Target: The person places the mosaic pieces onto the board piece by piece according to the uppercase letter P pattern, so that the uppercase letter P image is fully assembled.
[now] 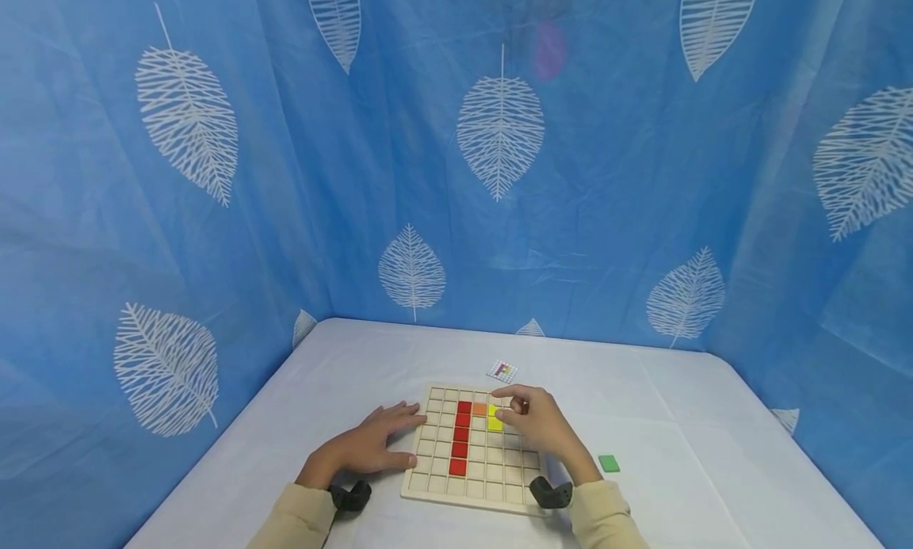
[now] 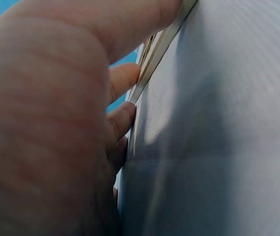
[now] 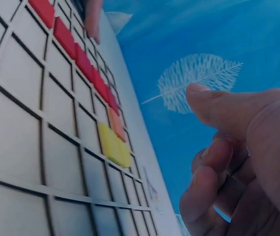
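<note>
A pale wooden grid board (image 1: 474, 501) lies on the white table. Down it runs a column of several red tiles (image 1: 460, 434). An orange tile (image 1: 479, 409) sits to the right of the column's far end, and yellow tiles (image 1: 495, 424) lie beside the orange one. My left hand (image 1: 374, 440) rests at the board's left edge, thumb and fingers spread, touching the rim. Over the yellow tiles hovers my right hand (image 1: 544, 424). In the right wrist view its thumb (image 3: 218, 109) stands apart from the loosely bent fingers, with nothing held between them.
A small card (image 1: 502, 371) with a coloured grid pattern lies behind the board. One green tile (image 1: 609, 463) is on the table to the right of my right wrist. Blue curtains (image 1: 414, 184) with white leaf prints surround the table's back and sides.
</note>
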Demonstrator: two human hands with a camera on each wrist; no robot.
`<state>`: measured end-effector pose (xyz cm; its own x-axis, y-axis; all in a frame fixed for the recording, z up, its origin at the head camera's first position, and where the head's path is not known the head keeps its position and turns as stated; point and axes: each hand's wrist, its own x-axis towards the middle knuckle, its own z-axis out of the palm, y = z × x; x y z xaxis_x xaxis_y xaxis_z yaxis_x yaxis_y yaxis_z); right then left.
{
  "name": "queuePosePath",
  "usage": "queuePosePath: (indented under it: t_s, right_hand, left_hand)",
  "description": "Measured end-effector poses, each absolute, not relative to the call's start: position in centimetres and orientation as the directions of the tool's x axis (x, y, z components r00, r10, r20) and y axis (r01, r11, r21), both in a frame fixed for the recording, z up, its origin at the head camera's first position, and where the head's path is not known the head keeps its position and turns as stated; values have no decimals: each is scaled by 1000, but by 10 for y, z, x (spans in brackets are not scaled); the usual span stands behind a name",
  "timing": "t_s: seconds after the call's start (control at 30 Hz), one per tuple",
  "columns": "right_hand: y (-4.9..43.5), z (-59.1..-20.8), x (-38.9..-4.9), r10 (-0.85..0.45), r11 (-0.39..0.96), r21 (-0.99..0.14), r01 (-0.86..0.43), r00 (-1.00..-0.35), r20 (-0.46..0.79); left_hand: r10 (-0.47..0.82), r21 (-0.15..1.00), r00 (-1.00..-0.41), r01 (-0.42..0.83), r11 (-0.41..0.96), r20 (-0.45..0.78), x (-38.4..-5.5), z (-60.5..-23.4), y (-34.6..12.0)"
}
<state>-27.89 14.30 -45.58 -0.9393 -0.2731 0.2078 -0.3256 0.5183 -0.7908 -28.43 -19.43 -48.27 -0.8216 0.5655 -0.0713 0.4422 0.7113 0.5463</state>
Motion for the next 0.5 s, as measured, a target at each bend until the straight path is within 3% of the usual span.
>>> queuePosePath:
  t_s: [0.5]
  right_hand:
    - [176, -420, -267, -217, 520, -779, -350, -937, 276]
  left_hand:
    - [564, 543, -823, 441, 714, -73, -284, -484, -194]
